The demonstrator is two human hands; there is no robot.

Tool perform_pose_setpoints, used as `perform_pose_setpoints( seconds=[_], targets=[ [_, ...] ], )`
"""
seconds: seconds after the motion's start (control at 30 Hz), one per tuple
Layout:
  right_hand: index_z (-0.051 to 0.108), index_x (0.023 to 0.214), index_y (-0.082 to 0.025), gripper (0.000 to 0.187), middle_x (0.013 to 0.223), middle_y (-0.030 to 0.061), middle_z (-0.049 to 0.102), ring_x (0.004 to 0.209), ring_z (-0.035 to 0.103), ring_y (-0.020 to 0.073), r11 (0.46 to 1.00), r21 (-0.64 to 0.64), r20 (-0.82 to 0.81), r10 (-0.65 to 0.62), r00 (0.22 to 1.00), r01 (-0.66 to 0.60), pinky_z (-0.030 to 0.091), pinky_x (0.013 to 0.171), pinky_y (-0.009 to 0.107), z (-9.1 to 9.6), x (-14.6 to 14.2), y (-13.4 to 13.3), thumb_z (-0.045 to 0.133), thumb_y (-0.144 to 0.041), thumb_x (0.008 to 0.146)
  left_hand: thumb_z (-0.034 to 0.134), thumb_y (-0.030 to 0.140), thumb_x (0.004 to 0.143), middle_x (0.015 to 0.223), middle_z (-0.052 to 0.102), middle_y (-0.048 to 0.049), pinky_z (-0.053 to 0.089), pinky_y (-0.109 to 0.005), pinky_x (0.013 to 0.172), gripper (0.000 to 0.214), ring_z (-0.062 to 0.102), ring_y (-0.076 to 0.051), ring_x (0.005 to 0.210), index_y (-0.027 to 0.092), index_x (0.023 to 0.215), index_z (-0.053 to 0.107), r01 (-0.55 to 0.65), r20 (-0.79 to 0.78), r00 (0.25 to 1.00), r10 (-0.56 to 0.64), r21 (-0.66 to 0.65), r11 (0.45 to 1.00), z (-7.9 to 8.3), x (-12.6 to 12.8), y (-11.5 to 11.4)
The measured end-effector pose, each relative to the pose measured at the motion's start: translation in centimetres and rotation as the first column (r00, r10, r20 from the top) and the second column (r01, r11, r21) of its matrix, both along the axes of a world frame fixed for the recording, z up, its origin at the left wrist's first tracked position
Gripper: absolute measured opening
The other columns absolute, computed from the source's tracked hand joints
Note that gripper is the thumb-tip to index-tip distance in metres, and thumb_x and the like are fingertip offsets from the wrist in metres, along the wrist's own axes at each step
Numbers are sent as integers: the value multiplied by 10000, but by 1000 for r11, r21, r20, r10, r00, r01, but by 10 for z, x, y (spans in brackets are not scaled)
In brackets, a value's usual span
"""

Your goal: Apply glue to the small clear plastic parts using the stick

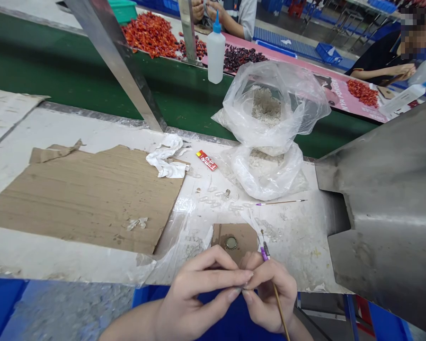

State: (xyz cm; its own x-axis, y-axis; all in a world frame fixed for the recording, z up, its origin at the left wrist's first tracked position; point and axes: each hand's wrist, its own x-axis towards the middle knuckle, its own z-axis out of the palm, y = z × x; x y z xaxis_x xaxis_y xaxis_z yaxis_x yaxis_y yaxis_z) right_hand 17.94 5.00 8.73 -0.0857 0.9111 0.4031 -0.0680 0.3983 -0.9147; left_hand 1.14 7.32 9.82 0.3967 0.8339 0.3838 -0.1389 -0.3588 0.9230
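My left hand (202, 293) and my right hand (270, 293) meet at the near edge of the white table (74, 132). The fingertips of both pinch a tiny part between them, too small to make out. A thin tool with a purple collar (266, 253) and a wooden handle also runs through my right hand. Just beyond the fingers lies a small cardboard square (246, 237) with a round metal piece (230, 243) on it.
A large cardboard sheet (85, 194) covers the table's left. Two clear plastic bags of small white pieces (270, 132) stand beyond, beside a second thin tool (280, 202), a red packet (206, 160) and a crumpled white cloth (165, 158). A metal housing (386, 208) blocks the right. Other people work across the green conveyor (74, 71).
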Motion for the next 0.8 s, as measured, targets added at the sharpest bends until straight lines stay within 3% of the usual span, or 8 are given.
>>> perform_pose_setpoints(
  seconds=[0.1,0.23,0.6,0.8],
  targets=[
    [678,982,-274,85,652,-17,598,537,577,152,1000,-13,-24,22,999,-22,464,490,262,0,3,-1,621,-316,1029,660,270,1037,845,770,-76,661,-245,642,282,754,-178,706,257,1293,775,-13,15,1000,14,-40,999,-1,-1,1],
    [708,1013,-290,64,677,-8,619,565,605,161,997,-51,-73,56,996,-60,484,516,273,-1,4,-2,647,-308,1016,684,306,1023,841,783,-82,656,-223,646,219,761,-171,708,235,1183,817,-12,24,1000,13,-77,997,-1,-1,0],
    [689,971,-293,59,651,-36,513,536,485,147,994,-74,-131,66,989,-76,431,512,278,-2,0,-2,641,-295,1004,699,291,1017,832,771,-67,657,-195,676,196,768,-152,714,215,1154,817,-9,34,999,11,-57,998,-2,1,-1],
    [678,949,-289,61,635,-42,493,529,465,146,993,-87,-171,66,983,-81,411,507,277,-2,-3,-2,644,-273,997,704,303,1011,827,784,-82,662,-234,632,199,766,-175,692,225,1145,829,2,34,999,1,-89,996,-2,0,-1]
  ],
)
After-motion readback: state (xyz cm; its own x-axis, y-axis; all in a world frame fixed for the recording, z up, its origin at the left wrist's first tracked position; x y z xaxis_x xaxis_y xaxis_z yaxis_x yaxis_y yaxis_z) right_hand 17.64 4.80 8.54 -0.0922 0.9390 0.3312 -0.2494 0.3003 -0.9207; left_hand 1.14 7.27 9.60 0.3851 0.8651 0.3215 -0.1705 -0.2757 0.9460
